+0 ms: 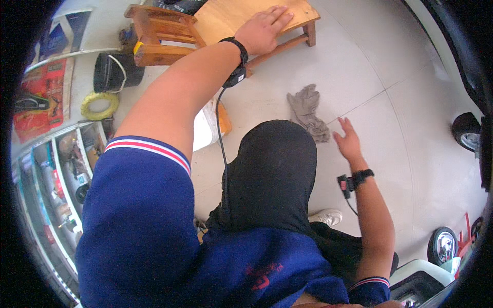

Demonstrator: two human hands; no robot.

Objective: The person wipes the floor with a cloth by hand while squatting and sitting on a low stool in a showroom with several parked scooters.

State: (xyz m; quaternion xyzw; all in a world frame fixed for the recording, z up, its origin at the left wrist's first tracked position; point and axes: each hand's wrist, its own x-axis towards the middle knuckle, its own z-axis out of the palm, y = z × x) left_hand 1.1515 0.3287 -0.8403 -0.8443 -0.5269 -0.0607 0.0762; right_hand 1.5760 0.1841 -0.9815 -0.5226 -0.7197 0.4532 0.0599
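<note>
My left hand [263,30] lies palm down on the seat of a wooden bench [221,15], its fingers stretched toward the far edge and nothing held. Lower and to the right, my right hand [349,142] hangs in the air above the floor, fingers apart and holding nothing. Just left of it, a crumpled grey cloth [308,110] lies on the floor, apart from the hand in the picture. Both wrists carry black straps with small devices and cables.
At left stand a black bucket [107,74], a yellow ring [99,106] and a glass-sided shelf case [67,174] with assorted goods. Vehicle wheels [442,245] show along the right. A white container [418,269] sits at lower right. My bent knee is in the middle.
</note>
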